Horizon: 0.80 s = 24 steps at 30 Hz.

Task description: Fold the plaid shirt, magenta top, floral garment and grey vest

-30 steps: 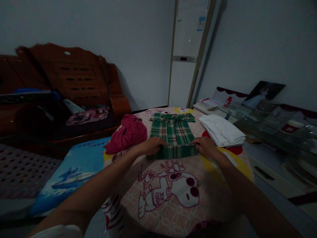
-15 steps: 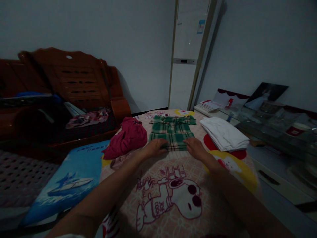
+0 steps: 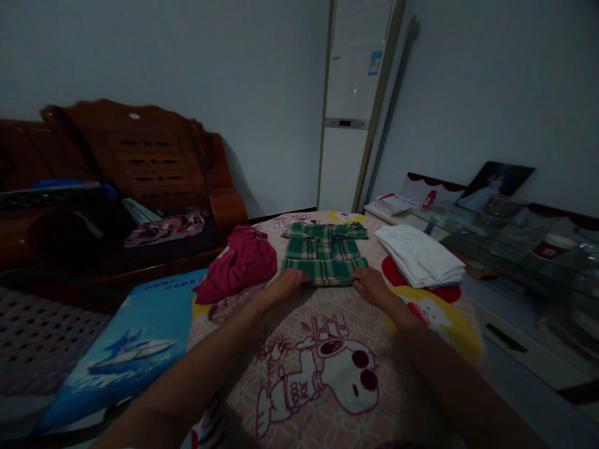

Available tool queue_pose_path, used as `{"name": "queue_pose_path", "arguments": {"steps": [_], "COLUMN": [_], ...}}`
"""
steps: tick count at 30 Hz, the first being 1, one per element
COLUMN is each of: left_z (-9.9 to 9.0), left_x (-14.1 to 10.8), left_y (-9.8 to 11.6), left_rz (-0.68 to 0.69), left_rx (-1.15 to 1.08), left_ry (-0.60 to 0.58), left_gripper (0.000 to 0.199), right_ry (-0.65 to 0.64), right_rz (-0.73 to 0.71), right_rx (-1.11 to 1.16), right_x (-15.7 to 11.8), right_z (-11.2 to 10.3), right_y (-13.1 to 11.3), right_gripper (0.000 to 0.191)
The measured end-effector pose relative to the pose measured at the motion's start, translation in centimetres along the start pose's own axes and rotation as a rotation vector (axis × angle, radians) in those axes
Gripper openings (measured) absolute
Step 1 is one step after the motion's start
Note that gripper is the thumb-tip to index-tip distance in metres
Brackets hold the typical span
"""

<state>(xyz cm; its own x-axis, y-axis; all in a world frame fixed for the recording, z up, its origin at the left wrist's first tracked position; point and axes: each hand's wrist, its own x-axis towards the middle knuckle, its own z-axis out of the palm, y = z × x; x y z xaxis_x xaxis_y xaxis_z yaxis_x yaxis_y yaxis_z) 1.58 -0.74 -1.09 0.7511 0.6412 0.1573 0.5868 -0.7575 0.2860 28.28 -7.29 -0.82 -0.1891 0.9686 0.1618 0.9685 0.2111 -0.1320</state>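
Observation:
A green plaid shirt [image 3: 322, 249], partly folded, lies on the patterned cloth [image 3: 309, 343] that covers the table. At its near left corner my left hand [image 3: 291, 284] is closed on the folded edge. My right hand [image 3: 369, 284] grips the same edge at the near right corner. Between the hands that edge runs straight, just off or against the cloth; I cannot tell which. Left of the shirt is a crumpled dark pink garment [image 3: 243, 259]. On the right sits a stack of folded white cloth [image 3: 420, 254].
A wooden bench [image 3: 150, 162] with clothes on its seat stands at the left. Beside the table is a blue panel with a boat picture [image 3: 131, 349]. At the right a glass-topped cabinet [image 3: 505, 249] holds a paper cup [image 3: 552, 247]. A tall white air conditioner [image 3: 346, 162] stands behind.
My fingers, which lay on the shirt's near edge, have closed around its corners. The near edge looks slightly lifted. The camera view has tilted a little upward.

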Motion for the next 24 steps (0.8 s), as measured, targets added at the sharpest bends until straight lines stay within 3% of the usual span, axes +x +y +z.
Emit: {"name": "queue_pose_path", "arguments": {"steps": [4, 7, 11, 13, 15, 18, 20, 22, 24], "left_z": [-2.6, -3.1, -2.2, -1.8, -1.8, -2.3, -2.4, -2.1, -1.6], "left_x": [-1.0, -1.5, -1.3, -0.2, 1.5, 4.7, 6.4, 7.5, 8.1], "left_y": [1.9, 3.3, 3.4, 2.4, 0.8, -2.4, -4.5, -6.4, -7.9], "left_rz": [0.180, 0.251, 0.218, 0.133, 0.016, -0.197, -0.362, -0.544, -0.722], "left_rx": [-0.165, -0.423, -0.721, -0.831, -0.848, -0.568, -0.278, -0.095, -0.039], "left_ry": [-0.275, -0.482, -0.731, -0.757, -0.609, -0.081, 0.179, 0.304, 0.331], "left_gripper": [0.049, 0.052, 0.036, 0.039, 0.042, 0.034, 0.033, 0.035, 0.038], "right_ry": [-0.184, -0.395, -0.671, -0.739, -0.707, -0.491, -0.384, -0.341, -0.296], "right_rz": [-0.060, -0.104, -0.029, -0.009, 0.017, 0.121, 0.189, 0.239, 0.253], "right_rx": [0.249, 0.423, 0.487, 0.562, 0.684, 0.787, 0.796, 0.786, 0.753], "right_x": [-2.0, -3.5, -4.4, -4.2, -3.5, -1.7, -0.2, 1.5, 3.3], "right_z": [-2.3, -3.0, -3.3, -3.6, -4.0, -4.1, -3.7, -3.0, -2.3], "right_y": [0.3, 0.6, 1.1, 1.5, 1.8, 1.7, 1.4, 0.9, 0.2], "right_gripper": [0.018, 0.015, 0.010, 0.014, 0.020, 0.026, 0.023, 0.019, 0.018]}}
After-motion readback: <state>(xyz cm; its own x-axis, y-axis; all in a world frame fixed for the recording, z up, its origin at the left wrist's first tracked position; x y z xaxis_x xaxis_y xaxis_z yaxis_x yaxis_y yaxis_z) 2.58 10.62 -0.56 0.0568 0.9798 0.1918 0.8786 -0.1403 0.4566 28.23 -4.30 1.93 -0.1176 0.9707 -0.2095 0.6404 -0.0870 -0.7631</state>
